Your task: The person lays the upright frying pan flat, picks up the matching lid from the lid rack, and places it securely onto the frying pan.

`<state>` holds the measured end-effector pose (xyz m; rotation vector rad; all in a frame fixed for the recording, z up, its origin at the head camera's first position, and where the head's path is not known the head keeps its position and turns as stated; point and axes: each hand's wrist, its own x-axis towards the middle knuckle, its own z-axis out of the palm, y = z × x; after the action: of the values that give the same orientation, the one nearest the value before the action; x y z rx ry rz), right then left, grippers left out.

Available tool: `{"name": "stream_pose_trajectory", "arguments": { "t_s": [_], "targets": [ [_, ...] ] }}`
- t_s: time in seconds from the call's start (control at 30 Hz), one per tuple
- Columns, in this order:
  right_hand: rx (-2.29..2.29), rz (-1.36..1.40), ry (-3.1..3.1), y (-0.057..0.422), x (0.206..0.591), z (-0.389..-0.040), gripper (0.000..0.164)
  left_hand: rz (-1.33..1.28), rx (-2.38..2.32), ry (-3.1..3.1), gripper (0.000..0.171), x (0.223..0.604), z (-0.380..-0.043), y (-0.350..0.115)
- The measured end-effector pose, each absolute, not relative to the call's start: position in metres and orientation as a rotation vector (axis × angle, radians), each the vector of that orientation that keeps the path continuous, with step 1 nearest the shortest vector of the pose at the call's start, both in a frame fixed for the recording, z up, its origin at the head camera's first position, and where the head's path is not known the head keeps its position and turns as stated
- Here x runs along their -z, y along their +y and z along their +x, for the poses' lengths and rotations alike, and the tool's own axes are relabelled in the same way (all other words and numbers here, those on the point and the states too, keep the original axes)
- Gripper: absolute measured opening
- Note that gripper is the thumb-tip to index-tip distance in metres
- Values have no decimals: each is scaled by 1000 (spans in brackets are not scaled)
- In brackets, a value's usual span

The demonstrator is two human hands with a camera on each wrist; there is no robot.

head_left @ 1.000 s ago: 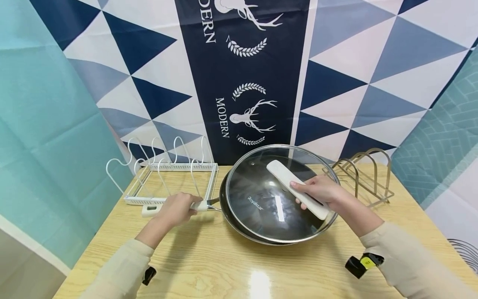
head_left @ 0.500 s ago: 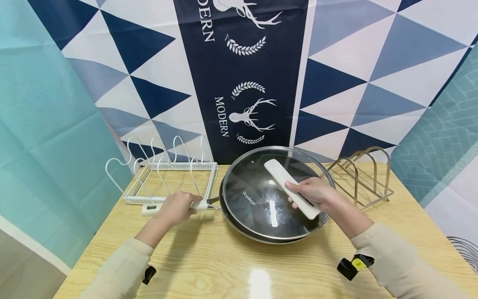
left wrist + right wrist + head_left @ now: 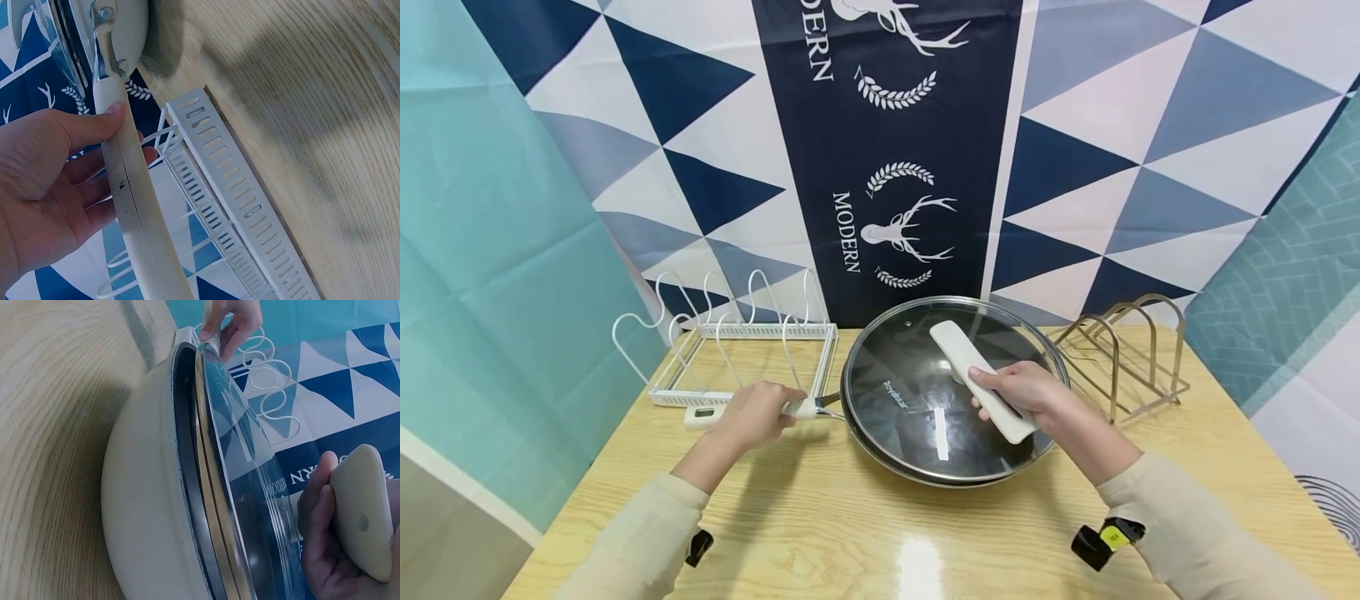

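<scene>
My left hand (image 3: 758, 415) grips the cream handle (image 3: 125, 169) of a frying pan, cream outside (image 3: 147, 487) and dark inside. A glass lid (image 3: 887, 433) with a metal rim and the word Royalstar lies over the pan's top. In the right wrist view a narrow gap shows between the lid's rim and the pan's edge on the near side. With its thumb on top and fingers beneath, my right hand (image 3: 1018, 390) holds the lid's long cream handle (image 3: 951, 340).
Behind my left hand stands a white wire rack (image 3: 745, 333) with curved dividers. To the pan's right is a bronze wire rack (image 3: 1153, 367), close to the lid. Both stand on the wooden table (image 3: 820, 517), against a patterned cloth backdrop (image 3: 1067, 167).
My right hand has carried the lid left and slightly down, so that it now lies more evenly over the pan. The left hand has stayed on the pan's handle.
</scene>
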<state>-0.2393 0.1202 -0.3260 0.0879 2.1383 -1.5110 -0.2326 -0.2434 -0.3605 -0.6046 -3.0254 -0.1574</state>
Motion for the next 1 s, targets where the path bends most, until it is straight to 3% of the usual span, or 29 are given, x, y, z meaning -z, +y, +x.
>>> {"name": "stream_pose_trajectory", "arguments": {
  "t_s": [1.0],
  "targets": [
    [1507, 99, 2110, 114, 335, -242, 59, -590, 163, -3032, 36, 361, -232, -243]
  ]
}}
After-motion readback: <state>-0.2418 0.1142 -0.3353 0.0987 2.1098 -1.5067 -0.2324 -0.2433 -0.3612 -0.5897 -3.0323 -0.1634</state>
